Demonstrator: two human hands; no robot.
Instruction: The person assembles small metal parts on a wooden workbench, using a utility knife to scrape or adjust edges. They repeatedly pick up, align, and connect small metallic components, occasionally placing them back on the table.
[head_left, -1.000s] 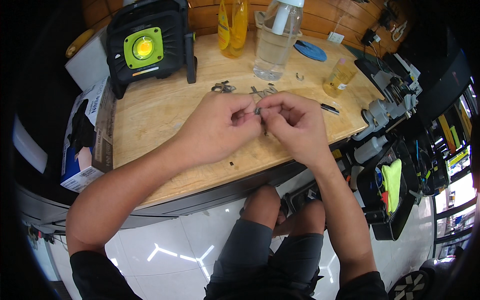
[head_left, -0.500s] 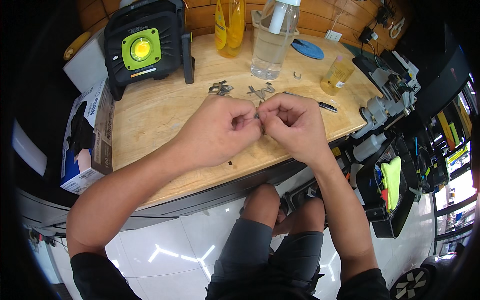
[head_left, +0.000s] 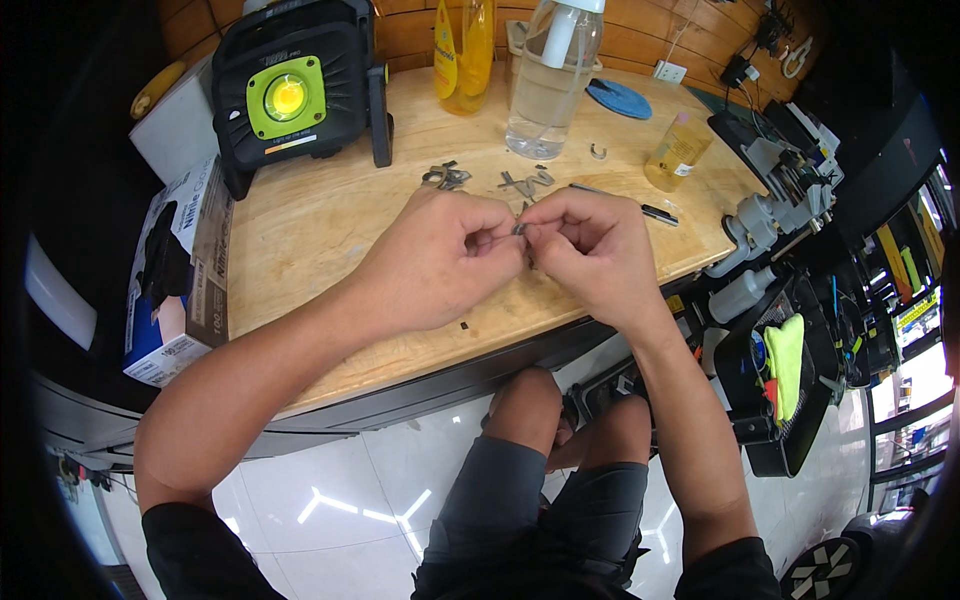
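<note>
Over the wooden tabletop my left hand and my right hand meet, thumbs and forefingers pinched together. Between the fingertips sits a small dark grey piece, mostly covered, too small to name; both hands grip it. Just beyond my left hand lies a little heap of grey metal-looking pieces. Several thin grey strips are scattered beyond the fingertips. A black pen-like tool lies to the right of my right hand, partly hidden behind it. Farther back is a small C-shaped piece.
A black and green work light stands back left, above a glove box. Along the back are a yellow liquid bottle, a clear spray bottle, a blue round pad and an amber container. A grey vise is at the right edge.
The hands stay pinched together in nearly the same place. The small grey piece shows slightly more between the fingertips. The whole view has shifted very slightly.
</note>
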